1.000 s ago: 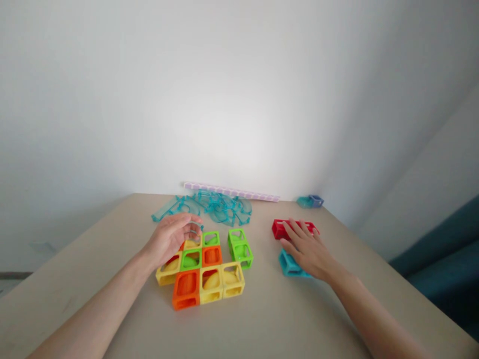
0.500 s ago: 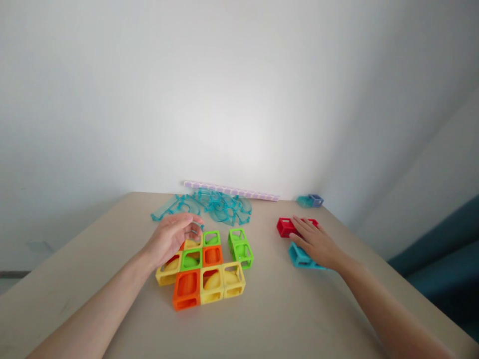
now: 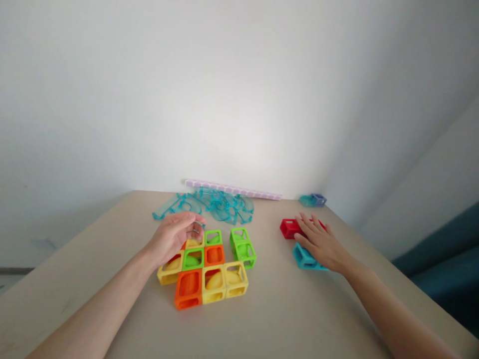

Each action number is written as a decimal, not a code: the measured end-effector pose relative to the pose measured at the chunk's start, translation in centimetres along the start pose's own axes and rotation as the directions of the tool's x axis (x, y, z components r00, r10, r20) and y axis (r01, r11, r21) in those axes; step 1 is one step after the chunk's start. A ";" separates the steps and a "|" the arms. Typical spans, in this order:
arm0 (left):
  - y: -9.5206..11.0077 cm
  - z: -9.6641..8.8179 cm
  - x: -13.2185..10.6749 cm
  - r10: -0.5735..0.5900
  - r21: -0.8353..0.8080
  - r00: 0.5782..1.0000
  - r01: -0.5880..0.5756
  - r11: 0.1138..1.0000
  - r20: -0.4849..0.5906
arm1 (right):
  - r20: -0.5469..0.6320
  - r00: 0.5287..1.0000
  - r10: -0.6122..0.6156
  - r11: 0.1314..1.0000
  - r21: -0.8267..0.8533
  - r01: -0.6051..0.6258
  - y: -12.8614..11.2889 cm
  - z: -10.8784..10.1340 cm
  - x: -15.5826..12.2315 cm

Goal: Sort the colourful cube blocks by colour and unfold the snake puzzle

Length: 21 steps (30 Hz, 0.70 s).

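My left hand (image 3: 172, 238) rests curled on the far left corner of a flat cluster of hollow cube blocks (image 3: 204, 271) in yellow, orange and green; its fingers touch the top of the blocks and hold nothing I can make out. A pair of green cubes (image 3: 243, 247) adjoins the cluster on the right. My right hand (image 3: 321, 243) lies flat with fingers stretched out, over a red block (image 3: 289, 228) and a cyan block (image 3: 304, 258) on the table's right side.
A heap of clear teal curved track pieces (image 3: 213, 205) lies beyond the cluster. A long lilac strip (image 3: 232, 189) runs along the wall. A small teal and purple piece (image 3: 313, 200) sits in the far right corner. The beige table (image 3: 269, 314) ends at the right.
My right hand has slid to the right and slightly away, and the red and cyan blocks moved with it. My left hand stays on the cube cluster.
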State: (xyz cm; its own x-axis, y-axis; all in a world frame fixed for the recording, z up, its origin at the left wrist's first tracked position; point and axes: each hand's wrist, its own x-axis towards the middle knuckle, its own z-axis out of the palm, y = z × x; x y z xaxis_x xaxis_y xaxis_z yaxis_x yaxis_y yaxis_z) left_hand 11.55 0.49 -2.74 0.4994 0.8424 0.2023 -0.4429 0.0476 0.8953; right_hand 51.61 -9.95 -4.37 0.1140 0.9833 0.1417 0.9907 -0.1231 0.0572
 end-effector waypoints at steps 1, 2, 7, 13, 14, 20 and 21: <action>0.0 0.0 0.0 0.003 -0.003 1.000 -0.003 1.000 -0.005 | -0.015 1.000 -0.001 1.000 0.001 0.002 -0.1 -0.1 0.1; 0.0 0.0 0.0 0.006 -0.007 1.000 -0.006 1.000 -0.009 | -0.045 0.999 -0.003 1.000 0.005 0.003 -0.4 -0.3 0.1; 0.0 0.0 0.1 0.010 -0.017 1.000 -0.010 1.000 0.000 | -0.343 0.931 -0.127 0.969 0.159 0.190 -6.0 -2.7 -0.2; 0.1 -0.2 -0.1 0.012 -0.024 1.000 -0.012 1.000 0.007 | -0.268 0.681 -0.681 0.594 0.342 0.728 -18.2 -5.7 0.1; 0.1 -0.2 -0.1 0.011 -0.029 1.000 -0.011 1.000 0.010 | -0.246 0.660 -0.710 0.568 0.354 0.743 -19.6 -5.7 0.5; 0.5 -0.2 -0.1 0.046 -0.117 0.997 -0.053 0.992 -0.065 | -0.256 0.728 -0.636 0.640 0.352 0.683 -22.0 -4.2 1.0; 0.6 -0.3 0.1 0.084 -0.115 0.990 -0.097 0.989 -0.116 | -0.255 0.742 -0.620 0.652 0.358 0.668 -21.9 -4.1 0.8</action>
State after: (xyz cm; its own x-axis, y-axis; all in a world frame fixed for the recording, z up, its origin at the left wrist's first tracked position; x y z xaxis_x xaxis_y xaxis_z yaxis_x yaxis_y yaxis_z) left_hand 11.06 0.74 -2.32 0.3706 0.9001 0.2290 -0.5722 0.0270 0.8197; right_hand 29.75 -7.04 -1.46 -0.5488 0.7715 0.3219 0.7487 0.6249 -0.2213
